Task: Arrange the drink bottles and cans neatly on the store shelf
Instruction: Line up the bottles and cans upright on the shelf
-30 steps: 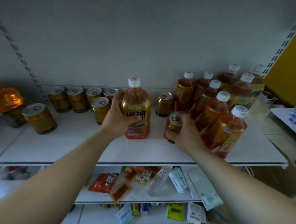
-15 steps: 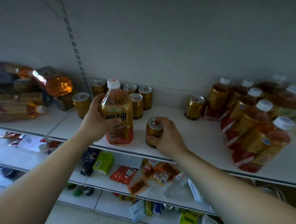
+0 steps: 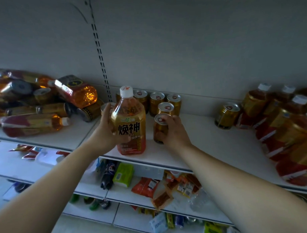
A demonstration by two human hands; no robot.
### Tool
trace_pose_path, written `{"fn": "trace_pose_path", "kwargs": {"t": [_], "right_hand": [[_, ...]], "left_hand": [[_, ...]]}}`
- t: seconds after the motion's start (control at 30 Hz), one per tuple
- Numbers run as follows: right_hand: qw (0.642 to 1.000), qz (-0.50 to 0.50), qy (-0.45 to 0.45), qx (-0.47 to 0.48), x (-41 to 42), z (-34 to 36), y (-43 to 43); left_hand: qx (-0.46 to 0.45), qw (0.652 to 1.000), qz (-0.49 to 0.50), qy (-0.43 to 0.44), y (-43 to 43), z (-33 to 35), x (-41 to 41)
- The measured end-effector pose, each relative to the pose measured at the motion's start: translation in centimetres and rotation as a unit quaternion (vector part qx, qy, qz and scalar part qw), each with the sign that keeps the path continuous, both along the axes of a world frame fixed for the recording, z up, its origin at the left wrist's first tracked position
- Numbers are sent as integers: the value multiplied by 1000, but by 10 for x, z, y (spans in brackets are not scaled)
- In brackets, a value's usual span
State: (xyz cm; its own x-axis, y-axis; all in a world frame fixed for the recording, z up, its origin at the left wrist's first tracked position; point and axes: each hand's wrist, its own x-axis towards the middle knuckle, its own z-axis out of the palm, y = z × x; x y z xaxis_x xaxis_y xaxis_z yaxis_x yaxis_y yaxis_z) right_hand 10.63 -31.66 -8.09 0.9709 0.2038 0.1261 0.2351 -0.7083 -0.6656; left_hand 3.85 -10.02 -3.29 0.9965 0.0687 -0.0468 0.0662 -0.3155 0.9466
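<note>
Left hand (image 3: 106,133): wrapped round bottle (image 3: 130,124) | right hand (image 3: 174,133): gripping can (image 3: 161,128) | shifted left along shelf (image 3: 211,145), now beside can row (image 3: 159,102) | placement pending

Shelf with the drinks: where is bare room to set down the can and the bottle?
Bare shelf lies between the can in the right hand and the lone can. Crowded: lying bottles far left, back cans, upright bottles on the right.

Bare shelf (image 3: 203,130) gap, cans (image 3: 165,107) behind, bottles (image 3: 253,102) right
</note>
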Motion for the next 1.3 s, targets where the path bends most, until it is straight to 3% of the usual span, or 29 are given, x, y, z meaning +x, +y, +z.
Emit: {"fn": "trace_pose_path", "kwargs": {"t": [0.07, 0.13, 0.27, 0.33, 0.57, 0.7, 0.87, 1.0, 1.13, 1.3], "right_hand": [[999, -20, -42, -15, -3, 6, 1], [994, -14, -93, 50, -15, 21, 3], [989, 89, 10, 119, -36, 48, 16], [985, 102, 14, 136, -41, 51, 16], [982, 16, -65, 174, -70, 56, -44], [976, -58, -92, 189, -86, 50, -94], [966, -139, -104, 193, -101, 48, -166], [961, -165, -106, 194, -106, 49, -216], [969, -150, -100, 169, -102, 46, -240], [975, -138, -87, 154, -94, 38, -248]], "left_hand": [[19, 1000, -5, 9, 2, -8, -1], [18, 1000, 5, 9, 2, -15, -2], [-2, 1000, -6, -8, -13, -21, -6], [-7, 999, -36, -22, -29, -22, -9], [-5, 985, -166, -39, -76, -35, -5], [120, 971, -205, -8, -111, -50, -3], [385, 881, -272, -40, -183, -61, 15], [447, 855, -263, -26, -227, -74, 30], [444, 872, -204, -26, -261, -80, 59], [269, 957, -112, 3, -291, -70, 112]]}}
